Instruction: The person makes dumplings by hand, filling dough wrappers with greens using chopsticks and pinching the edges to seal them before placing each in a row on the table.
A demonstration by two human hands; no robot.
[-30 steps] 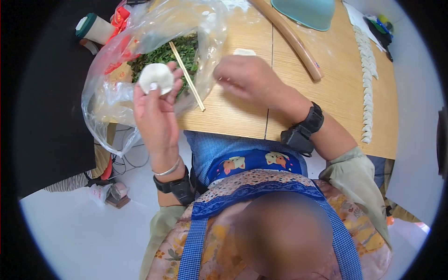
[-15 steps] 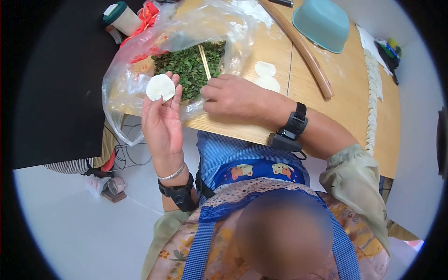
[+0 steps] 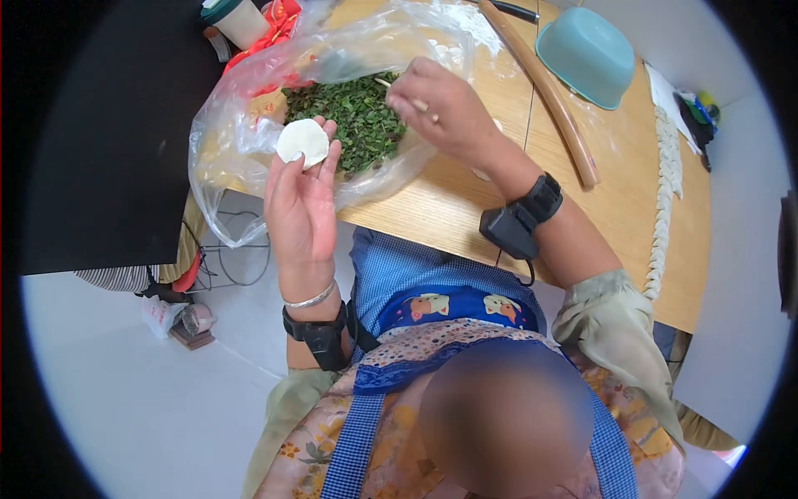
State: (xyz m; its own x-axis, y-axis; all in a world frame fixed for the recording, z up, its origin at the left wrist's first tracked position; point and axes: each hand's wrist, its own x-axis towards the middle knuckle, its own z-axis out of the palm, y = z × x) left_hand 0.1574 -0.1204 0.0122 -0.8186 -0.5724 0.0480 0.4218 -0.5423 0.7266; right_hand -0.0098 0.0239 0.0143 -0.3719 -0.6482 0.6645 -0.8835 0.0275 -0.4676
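My left hand (image 3: 306, 200) is palm up and holds a round white dough wrapper (image 3: 302, 142) on its fingers, the thumb on the wrapper's lower edge. My right hand (image 3: 440, 108) is closed round a pair of light chopsticks (image 3: 421, 106), whose tips point left over the chopped greens. The dark green chopped greens (image 3: 353, 116) lie in a large clear plastic bag (image 3: 224, 141) opened out on the wooden table (image 3: 416, 204). Other dough rounds by my right forearm are mostly hidden.
A long wooden rolling pin (image 3: 549, 91) and an upturned teal bowl (image 3: 586, 56) lie at the right. A row of folded dough pieces (image 3: 662, 200) runs down the table's right side. A lidded cup (image 3: 237, 22) stands at the back left.
My right hand has closed round the chopsticks and risen up and to the right with them. My left hand still holds the wrapper, slightly farther right in view.
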